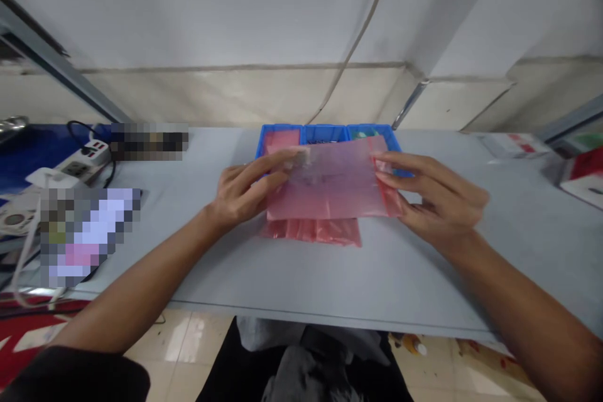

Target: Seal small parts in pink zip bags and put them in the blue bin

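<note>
**Hands, 2 (one person).** Left hand: fingers half-curled, pinching the upper left corner of the pink bag. Right hand: fingers partly spread, gripping the bag's right edge.

**Pink bags, at least 2.** The held bag is translucent plastic, flat and spread between both hands, above the table's middle. Its long axis runs left to right, nearly parallel to the table's front edge, with the top edge rising slightly to the right. A crumpled pink layer lies on the table directly below and in front, overlapped by the held bag. Whether they touch or are joined cannot be told.

**Blue bin, 1**: three compartments in a row at the table's far edge, just behind the held bag. Left compartment has pink contents, middle dark, right green; all are too partly seen to name.

**Grey table, 1**.

**Power strip, 1**: white, at the left, with black cable.

**Boxes, 2:** red and white, at the right: one on the table, one at the edge.

**Blurred patches, 2:** at the left, contents unreadable.
</note>
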Available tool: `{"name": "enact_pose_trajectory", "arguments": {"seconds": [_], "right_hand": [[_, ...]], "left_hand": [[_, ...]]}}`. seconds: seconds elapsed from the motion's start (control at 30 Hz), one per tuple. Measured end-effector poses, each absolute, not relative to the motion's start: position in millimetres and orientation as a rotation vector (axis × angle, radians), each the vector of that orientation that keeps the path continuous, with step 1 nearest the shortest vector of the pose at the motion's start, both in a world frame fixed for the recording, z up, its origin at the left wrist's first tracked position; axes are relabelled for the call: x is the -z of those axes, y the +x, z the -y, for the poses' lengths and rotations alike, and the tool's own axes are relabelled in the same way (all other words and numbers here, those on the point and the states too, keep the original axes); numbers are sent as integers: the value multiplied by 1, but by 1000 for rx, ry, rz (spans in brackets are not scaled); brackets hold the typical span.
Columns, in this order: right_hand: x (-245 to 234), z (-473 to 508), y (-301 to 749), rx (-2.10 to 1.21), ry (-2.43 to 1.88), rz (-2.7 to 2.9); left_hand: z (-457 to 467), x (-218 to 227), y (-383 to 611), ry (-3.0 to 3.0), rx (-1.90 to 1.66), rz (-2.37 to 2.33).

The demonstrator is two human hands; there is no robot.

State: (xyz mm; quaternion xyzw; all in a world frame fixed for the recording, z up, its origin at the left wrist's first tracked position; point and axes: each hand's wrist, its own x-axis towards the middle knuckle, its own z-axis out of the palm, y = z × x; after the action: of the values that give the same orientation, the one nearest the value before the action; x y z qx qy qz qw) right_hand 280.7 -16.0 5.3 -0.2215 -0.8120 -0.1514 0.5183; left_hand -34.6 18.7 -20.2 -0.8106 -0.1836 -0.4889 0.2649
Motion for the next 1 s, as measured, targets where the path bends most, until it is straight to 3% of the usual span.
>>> {"name": "enact_pose_trajectory", "arguments": {"seconds": [0.57,0.73,0.9,1.0], "right_hand": [[-6,21,278,593,-548,1946],[-5,17,278,576,-455,1890],[1,17,274,404,-537,1874],[5,22,270,151,-714,1766]], "left_hand": [[-20,12,-28,-2044,1417,536],[-25,12,-25,-2152,1605,531],[-20,10,-21,-2246,1691,580],[-11,9,-16,-2280,1817,967]]}}
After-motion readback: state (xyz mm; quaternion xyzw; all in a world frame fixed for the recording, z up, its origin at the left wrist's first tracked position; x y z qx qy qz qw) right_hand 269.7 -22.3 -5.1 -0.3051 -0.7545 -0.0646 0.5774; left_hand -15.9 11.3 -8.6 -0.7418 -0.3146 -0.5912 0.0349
